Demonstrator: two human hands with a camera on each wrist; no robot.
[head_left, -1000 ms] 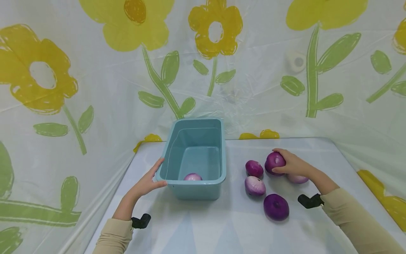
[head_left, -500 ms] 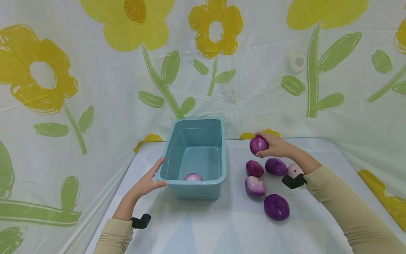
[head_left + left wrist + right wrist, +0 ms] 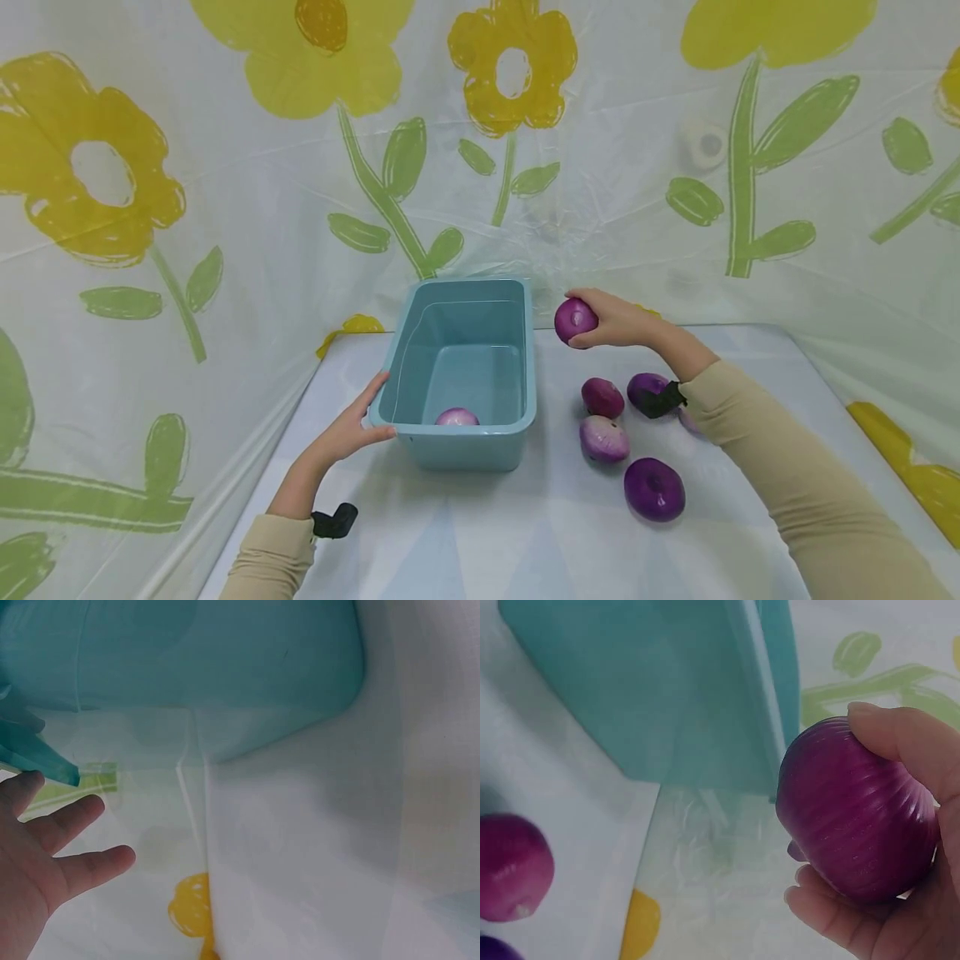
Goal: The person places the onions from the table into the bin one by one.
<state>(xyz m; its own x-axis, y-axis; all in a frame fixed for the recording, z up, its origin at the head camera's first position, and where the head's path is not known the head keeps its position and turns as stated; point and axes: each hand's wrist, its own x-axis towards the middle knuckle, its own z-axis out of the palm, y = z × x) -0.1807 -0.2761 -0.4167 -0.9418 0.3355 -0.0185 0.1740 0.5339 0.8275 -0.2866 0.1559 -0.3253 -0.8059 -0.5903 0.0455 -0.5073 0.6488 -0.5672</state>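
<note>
A purple red onion (image 3: pixel 576 322) is in my right hand (image 3: pixel 618 319), raised above the table to the right of the light-blue plastic bin (image 3: pixel 465 454). The right wrist view shows the thumb and fingers curled round this onion (image 3: pixel 855 810), with the bin wall (image 3: pixel 660 690) beyond it. My left hand (image 3: pixel 347 431) touches the bin's near left corner, thumb along the front and a finger at the side rim. In the left wrist view the fingers of the left hand (image 3: pixel 56 847) are spread and straight beside the bin. One pale onion (image 3: pixel 457 417) lies inside the bin, partly hidden by its front rim.
Right of the bin lie a reddish onion (image 3: pixel 602 397), a white-and-purple onion (image 3: pixel 603 439) and a dark purple onion (image 3: pixel 654 490). Another purple onion (image 3: pixel 647 388) and a pale one are partly hidden by my right arm. A flower-patterned curtain (image 3: pixel 615 167) hangs behind the table.
My right hand has lifted the onion from the group and carried it left and away from me, closer to the bin. The left hand has stayed on the bin's corner.
</note>
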